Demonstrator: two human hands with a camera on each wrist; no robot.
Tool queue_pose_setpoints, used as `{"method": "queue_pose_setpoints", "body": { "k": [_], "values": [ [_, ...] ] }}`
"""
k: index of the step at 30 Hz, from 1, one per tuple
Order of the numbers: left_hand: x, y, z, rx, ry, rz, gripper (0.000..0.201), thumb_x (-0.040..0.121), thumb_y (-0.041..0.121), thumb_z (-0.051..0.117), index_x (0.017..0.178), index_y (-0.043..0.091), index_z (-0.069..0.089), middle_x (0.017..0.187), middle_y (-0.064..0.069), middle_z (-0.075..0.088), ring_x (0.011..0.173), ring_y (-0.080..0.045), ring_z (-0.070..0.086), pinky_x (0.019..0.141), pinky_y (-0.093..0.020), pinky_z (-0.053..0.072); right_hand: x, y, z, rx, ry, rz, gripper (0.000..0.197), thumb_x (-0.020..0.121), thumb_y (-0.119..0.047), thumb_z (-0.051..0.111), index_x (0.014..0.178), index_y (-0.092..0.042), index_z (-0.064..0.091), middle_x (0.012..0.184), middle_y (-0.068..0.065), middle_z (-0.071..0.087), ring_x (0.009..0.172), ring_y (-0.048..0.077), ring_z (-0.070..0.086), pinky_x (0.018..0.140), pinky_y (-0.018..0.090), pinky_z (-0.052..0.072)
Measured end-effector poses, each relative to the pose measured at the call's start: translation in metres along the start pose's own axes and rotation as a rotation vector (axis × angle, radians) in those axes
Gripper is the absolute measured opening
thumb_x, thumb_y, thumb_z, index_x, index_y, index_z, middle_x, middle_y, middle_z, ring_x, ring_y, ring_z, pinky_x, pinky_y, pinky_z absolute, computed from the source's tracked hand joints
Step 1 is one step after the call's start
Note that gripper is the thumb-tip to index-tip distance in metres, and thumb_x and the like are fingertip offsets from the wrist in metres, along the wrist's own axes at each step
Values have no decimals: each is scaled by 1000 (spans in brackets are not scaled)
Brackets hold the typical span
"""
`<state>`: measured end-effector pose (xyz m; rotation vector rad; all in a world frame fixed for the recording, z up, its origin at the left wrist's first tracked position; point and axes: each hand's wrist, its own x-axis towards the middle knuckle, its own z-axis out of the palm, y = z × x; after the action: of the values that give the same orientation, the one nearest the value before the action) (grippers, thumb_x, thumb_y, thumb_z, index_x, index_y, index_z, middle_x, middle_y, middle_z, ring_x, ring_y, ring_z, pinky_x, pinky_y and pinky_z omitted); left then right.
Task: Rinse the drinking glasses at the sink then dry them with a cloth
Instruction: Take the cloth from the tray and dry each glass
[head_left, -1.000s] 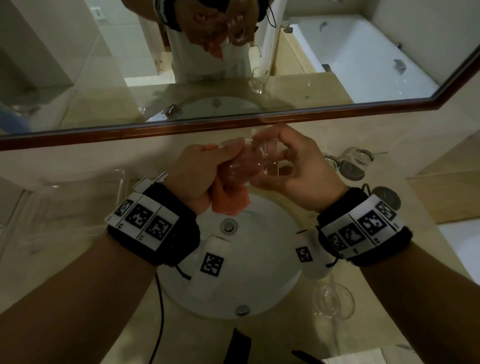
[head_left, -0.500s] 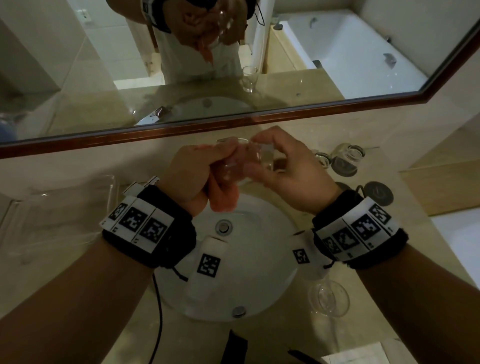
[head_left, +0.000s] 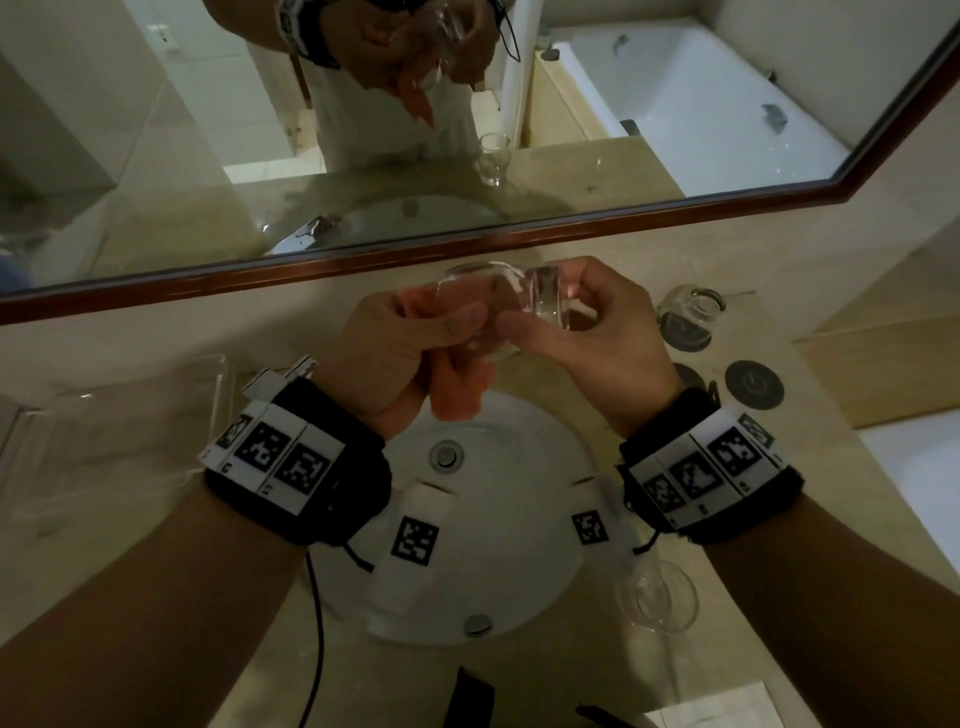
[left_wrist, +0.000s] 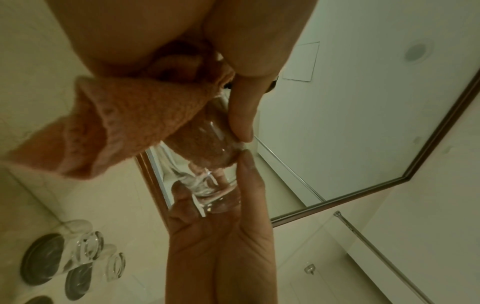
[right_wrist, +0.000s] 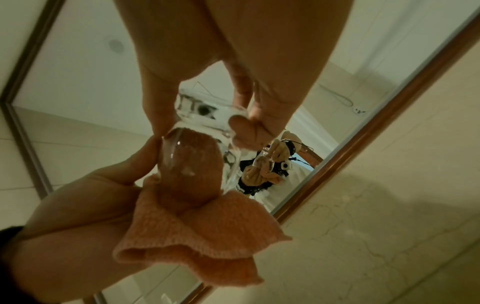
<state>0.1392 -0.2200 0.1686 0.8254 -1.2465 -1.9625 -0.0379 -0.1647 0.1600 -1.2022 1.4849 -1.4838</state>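
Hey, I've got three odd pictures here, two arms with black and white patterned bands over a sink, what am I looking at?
No machine here: a person with cameras on the head and both wrists. The head picture looks down at a white basin in a marble counter below a mirror. The other two look along each hand. The right hand holds a clear drinking glass by its base. The left hand pushes an orange cloth inside it to dry it. Another glass stands near the basin, and more glasses sit by dark round coasters.
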Motion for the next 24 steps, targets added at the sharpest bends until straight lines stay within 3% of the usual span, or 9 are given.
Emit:
{"method": "queue_pose_setpoints", "body": {
  "k": [3, 7, 11, 13, 15, 17, 20, 21, 24],
  "values": [
    [-3, 1, 6, -55, -19, 25, 36, 86, 13, 65, 119, 0, 67, 96, -21, 70, 88, -45, 62, 71, -48, 58, -2, 0, 0, 156, 48, -22, 66, 58, -33, 89, 112, -4, 65, 98, 3, 74, 95, 22, 72, 87, 43, 59],
    [-3, 2, 14, -126, -28, 56, 31, 84, 12, 66, 111, -3, 68, 103, -19, 74, 95, -32, 73, 85, -48, 60, -1, 0, 5, 264, -45, -20, 69, 64, -21, 88, 123, -2, 58, 106, 7, 73, 100, 24, 71, 87, 37, 57],
    [-2, 5, 14, -109, -18, 62, 36, 86, 17, 65, 116, -3, 66, 111, -26, 70, 96, -37, 71, 82, -57, 59, 0, -3, 7, 295, -4, -30, 66, 67, -15, 88, 124, 1, 58, 106, 9, 72, 99, 23, 71, 87, 37, 56],
    [-3, 6, 13, -100, 7, 41, 44, 87, 22, 66, 122, -4, 63, 123, -31, 65, 105, -40, 69, 88, -57, 57, 1, -4, 6, 235, 2, -66, 61, 69, -4, 87, 121, 6, 57, 104, 10, 72, 95, 21, 71, 84, 34, 56],
    [-4, 6, 12, -117, 47, -5, 51, 88, 27, 64, 129, -4, 59, 130, -30, 62, 115, -40, 65, 97, -55, 54, 1, -7, 4, 147, -13, -104, 60, 67, 2, 88, 118, 5, 57, 104, 13, 72, 95, 24, 72, 85, 39, 58],
    [-5, 6, 10, -110, 44, -51, 55, 87, 29, 63, 129, -6, 59, 124, -28, 66, 112, -39, 66, 98, -53, 53, 1, -10, 0, 52, -31, -151, 63, 62, 1, 92, 115, 2, 58, 105, 12, 73, 96, 23, 73, 86, 41, 59],
    [-4, 10, 5, -53, 19, -108, 49, 88, 31, 58, 115, -10, 62, 87, -22, 74, 77, -33, 73, 70, -45, 61, 0, -9, -5, -107, -90, -216, 67, 60, -12, 95, 115, -7, 58, 104, 5, 71, 97, 18, 72, 83, 40, 60],
    [-4, 10, 4, -41, 40, -114, 49, 85, 31, 60, 112, -10, 63, 82, -21, 74, 72, -31, 73, 64, -41, 61, -1, -8, -5, -127, -101, -222, 67, 59, -15, 95, 115, -8, 59, 103, 4, 70, 96, 19, 71, 81, 42, 60],
    [-1, 7, 4, 44, 182, -33, 41, 77, 28, 72, 105, -2, 72, 95, -19, 76, 85, -29, 75, 75, -41, 60, -3, -6, -2, -121, -61, -212, 64, 59, -13, 95, 110, -6, 57, 98, 9, 69, 89, 24, 71, 76, 43, 60]
  ]
}}
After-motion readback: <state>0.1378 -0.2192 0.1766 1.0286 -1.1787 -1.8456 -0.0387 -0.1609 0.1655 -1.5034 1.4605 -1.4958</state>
